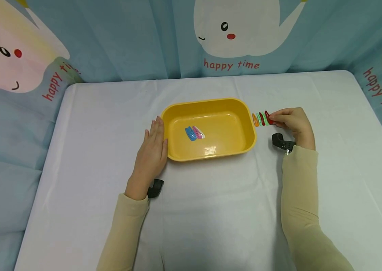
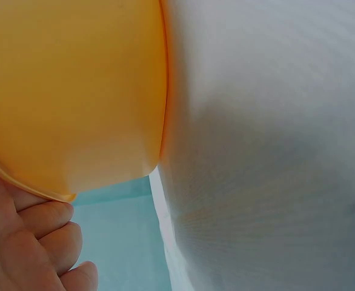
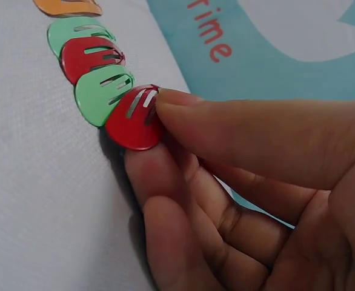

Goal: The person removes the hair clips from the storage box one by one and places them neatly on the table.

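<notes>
My right hand (image 1: 295, 121) pinches a red snap hair clip (image 3: 134, 126) between thumb and fingers, at the right end of a row of clips. Beside it in the right wrist view, overlapping, lie a green clip (image 3: 96, 100), another red clip (image 3: 77, 63) and a second green one (image 3: 65, 37); an orange clip (image 3: 68, 6) ends the row, close to the tray. Flat along the left side of the yellow plastic tray (image 1: 225, 130), my left hand (image 1: 150, 154) touches its rim with straight fingers. Inside the tray lie blue clips (image 1: 190, 134) and a pink clip (image 1: 197, 132).
A white cloth covers the table (image 1: 211, 210). Blue curtains (image 1: 133, 41) with cartoon whales and lettering hang behind and at the sides. Black wrist cameras (image 1: 280, 142) sit at both wrists, near the sleeves.
</notes>
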Demonstrator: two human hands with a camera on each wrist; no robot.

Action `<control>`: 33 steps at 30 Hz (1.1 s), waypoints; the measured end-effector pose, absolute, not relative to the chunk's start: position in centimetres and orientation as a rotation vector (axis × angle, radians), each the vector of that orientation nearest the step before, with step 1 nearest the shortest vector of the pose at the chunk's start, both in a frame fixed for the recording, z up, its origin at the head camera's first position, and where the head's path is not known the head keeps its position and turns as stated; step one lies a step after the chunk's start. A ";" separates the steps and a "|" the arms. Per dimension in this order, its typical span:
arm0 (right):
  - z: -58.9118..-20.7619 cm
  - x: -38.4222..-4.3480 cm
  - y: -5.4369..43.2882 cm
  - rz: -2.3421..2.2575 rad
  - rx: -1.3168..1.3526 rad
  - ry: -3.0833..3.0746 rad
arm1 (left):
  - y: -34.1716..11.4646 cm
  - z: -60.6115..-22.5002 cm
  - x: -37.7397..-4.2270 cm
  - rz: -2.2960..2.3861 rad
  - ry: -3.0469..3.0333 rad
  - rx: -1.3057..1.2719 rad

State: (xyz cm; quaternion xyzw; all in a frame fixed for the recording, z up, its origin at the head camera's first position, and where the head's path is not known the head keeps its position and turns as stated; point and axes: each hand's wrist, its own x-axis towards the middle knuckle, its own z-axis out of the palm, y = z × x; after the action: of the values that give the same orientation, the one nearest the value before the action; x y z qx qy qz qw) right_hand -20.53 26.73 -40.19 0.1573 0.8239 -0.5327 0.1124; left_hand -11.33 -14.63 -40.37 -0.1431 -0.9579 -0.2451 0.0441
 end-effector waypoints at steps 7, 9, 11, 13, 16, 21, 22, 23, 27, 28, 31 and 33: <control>-40.3 -20.6 26.5 -1.531 0.471 2.449 | -14.7 -40.3 -11.3 -0.751 -2.939 -0.438; -40.2 -20.6 26.5 -1.514 0.477 2.461 | -14.7 -40.3 -11.3 -0.745 -2.944 -0.435; -40.2 -20.5 26.4 -1.499 0.480 2.472 | -14.7 -40.3 -11.3 -0.741 -2.949 -0.432; -40.1 -20.5 26.3 -1.485 0.477 2.485 | -14.6 -40.3 -11.3 -0.739 -2.955 -0.429; -40.0 -20.5 26.2 -1.461 0.479 2.500 | -14.6 -40.3 -11.3 -0.738 -2.961 -0.427; -40.1 -20.6 26.2 -1.426 0.510 2.517 | -14.6 -40.3 -11.3 -0.738 -2.966 -0.426; -40.1 -20.6 26.2 -1.423 0.518 2.519 | -14.6 -40.2 -11.3 -0.736 -2.966 -0.425; -40.1 -20.6 26.2 -1.424 0.519 2.519 | -14.6 -40.2 -11.3 -0.734 -2.966 -0.425; -40.0 -20.6 26.2 -1.419 0.510 2.528 | -14.6 -40.2 -11.3 -0.732 -2.964 -0.427; -40.0 -20.5 26.1 -1.416 0.504 2.533 | -14.6 -40.2 -11.3 -0.733 -2.963 -0.427; -39.9 -20.5 26.1 -1.392 0.496 2.549 | -14.6 -40.3 -11.3 -0.736 -2.964 -0.425; -39.9 -20.5 26.0 -1.374 0.495 2.559 | -14.6 -40.3 -11.3 -0.733 -2.964 -0.422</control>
State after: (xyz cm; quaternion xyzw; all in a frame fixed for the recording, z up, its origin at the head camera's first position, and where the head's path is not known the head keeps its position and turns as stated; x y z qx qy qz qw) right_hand -20.52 26.02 -39.87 0.1671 0.8645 -0.4640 0.0976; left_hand -11.29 -14.60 -40.28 -0.1369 -0.9612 -0.2377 0.0297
